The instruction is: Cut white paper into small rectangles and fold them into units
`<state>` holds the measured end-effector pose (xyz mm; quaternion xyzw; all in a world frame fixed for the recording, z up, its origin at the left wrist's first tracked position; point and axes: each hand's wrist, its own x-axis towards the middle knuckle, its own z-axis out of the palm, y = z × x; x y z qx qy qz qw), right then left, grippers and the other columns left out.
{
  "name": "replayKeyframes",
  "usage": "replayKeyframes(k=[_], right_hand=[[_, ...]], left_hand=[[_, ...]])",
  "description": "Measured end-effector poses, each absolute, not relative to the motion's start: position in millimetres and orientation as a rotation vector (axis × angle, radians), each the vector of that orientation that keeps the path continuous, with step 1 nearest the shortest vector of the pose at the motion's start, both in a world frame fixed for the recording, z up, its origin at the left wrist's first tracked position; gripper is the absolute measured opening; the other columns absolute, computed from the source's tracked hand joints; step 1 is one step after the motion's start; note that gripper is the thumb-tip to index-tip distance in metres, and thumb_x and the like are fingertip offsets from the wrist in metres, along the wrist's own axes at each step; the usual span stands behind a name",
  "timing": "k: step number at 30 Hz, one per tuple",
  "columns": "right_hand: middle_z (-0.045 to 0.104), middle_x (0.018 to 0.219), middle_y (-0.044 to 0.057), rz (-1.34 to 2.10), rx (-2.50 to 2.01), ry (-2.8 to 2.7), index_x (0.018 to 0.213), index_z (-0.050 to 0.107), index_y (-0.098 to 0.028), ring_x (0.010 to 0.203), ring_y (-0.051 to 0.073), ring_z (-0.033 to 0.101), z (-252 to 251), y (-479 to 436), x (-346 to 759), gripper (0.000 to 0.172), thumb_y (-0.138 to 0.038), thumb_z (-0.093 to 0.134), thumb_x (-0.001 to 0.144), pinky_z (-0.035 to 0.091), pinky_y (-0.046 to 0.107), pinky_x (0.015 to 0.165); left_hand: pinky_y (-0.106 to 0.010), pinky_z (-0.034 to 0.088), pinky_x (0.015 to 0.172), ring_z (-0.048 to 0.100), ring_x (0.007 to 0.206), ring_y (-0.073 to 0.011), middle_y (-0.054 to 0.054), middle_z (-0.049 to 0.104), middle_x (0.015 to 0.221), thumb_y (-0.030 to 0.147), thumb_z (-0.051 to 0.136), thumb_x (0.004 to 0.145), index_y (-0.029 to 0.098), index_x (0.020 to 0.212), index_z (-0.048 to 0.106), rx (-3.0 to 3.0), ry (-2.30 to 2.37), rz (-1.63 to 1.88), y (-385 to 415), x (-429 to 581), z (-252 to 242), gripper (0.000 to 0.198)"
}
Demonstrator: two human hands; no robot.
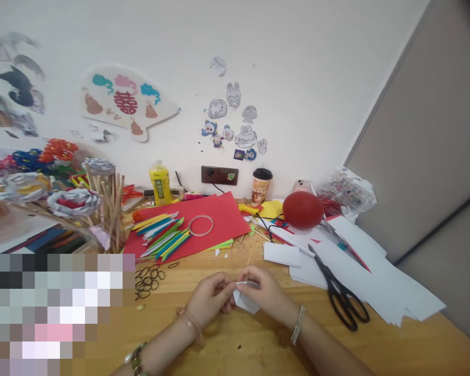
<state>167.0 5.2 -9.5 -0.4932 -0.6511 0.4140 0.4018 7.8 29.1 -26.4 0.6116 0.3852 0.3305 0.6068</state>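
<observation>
My left hand (209,300) and my right hand (267,291) meet over the wooden table (235,344), both pinching a small folded piece of white paper (246,301) between their fingertips. The paper sits just above the tabletop, partly hidden by my fingers. Black scissors (340,295) lie shut to the right of my right hand, on a spread of white sheets (376,282). A small white paper rectangle (282,254) lies just beyond my right hand.
A red sheet (219,214) carries coloured folded paper strips (162,235) and a metal ring (200,225). Black rubber bands (149,279) lie left of my hands. A red ball (302,209), coffee cup (261,185), yellow bottle (160,183) and stick holder (107,209) stand behind.
</observation>
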Motion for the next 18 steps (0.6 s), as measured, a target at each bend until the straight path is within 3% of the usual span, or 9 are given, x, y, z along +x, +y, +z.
replayKeyframes(k=[4,12,18], right_hand=[[0.049,0.059,-0.005,1.144,-1.293,-1.551,0.073,0.054,-0.017,0.056,0.009,0.046,-12,8,168,0.014,-0.029,0.059,0.072,0.034,0.020,0.051],[0.053,0.059,-0.004,1.249,-1.239,-1.432,0.071,0.053,-0.016,0.052,0.010,0.048,-15,9,169,0.029,-0.043,0.062,0.069,0.035,0.021,0.050],[0.055,0.060,-0.003,1.227,-1.237,-1.423,0.072,0.055,-0.016,0.053,0.010,0.050,-22,12,168,0.027,-0.042,0.061,0.070,0.036,0.021,0.050]], left_hand=[[-0.021,0.039,0.044,0.049,0.041,-0.0092,0.004,0.054,0.046,0.055,0.055,0.067,0.017,0.063,0.050,1.454,0.877,0.767,29,8,-25,0.039],[-0.023,0.040,0.045,0.049,0.042,-0.0101,0.004,0.054,0.048,0.049,0.051,0.072,0.017,0.061,0.050,1.499,0.899,0.783,28,8,-24,0.034],[-0.023,0.040,0.046,0.048,0.042,-0.0109,0.004,0.052,0.046,0.047,0.050,0.072,0.018,0.059,0.050,1.524,0.918,0.788,27,7,-21,0.032]])
